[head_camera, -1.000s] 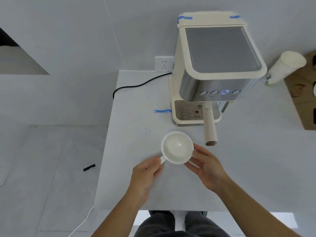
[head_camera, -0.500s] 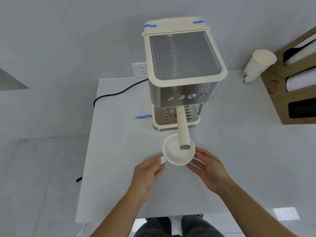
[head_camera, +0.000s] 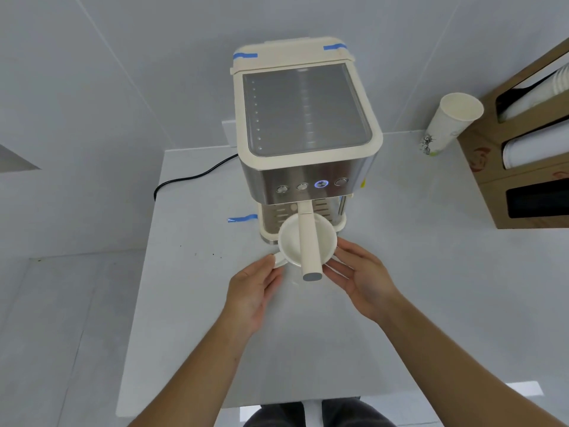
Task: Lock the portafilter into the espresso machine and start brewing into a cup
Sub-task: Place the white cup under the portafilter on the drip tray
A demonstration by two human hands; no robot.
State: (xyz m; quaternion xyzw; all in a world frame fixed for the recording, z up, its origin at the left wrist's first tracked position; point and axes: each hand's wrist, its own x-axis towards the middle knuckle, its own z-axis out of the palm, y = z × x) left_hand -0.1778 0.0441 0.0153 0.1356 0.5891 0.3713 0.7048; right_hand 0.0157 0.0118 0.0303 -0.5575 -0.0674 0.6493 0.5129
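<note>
The portafilter [head_camera: 308, 238] sits locked under the espresso machine [head_camera: 303, 134] at centre frame, its long cream handle running almost straight down the picture, from the machine's front toward the viewer, tilting a touch to the right, with the grey end cap at the low end. The white cup [head_camera: 291, 241] is right beneath that handle, its rim up against the front edge of the machine's base, its little ear-handle pointing to the lower left.

Left hand [head_camera: 252, 291] comes in from lower centre, fingertips pinched on the cup's ear-handle. Right hand [head_camera: 360, 277] is on the other side, fingers spread and curved, tips at the cup's right wall; whether they actually press on it is hard to tell behind the portafilter handle.

On the steel front panel, one button [head_camera: 321, 183] glows blue, third in the row of four.

Compared with half a second back, the cup has slid up the frame: then it sat clear of the machine with only the handle's tip over it, now most of the handle crosses its mouth. A full second back it was lower still, beside the handle's end. Both hands have travelled with it.

A black power cord [head_camera: 191, 178] snakes off to the left over the pale counter [head_camera: 431, 272]. A paper cup [head_camera: 449, 121] stands upper right, next to a cardboard dispenser [head_camera: 523, 167].
</note>
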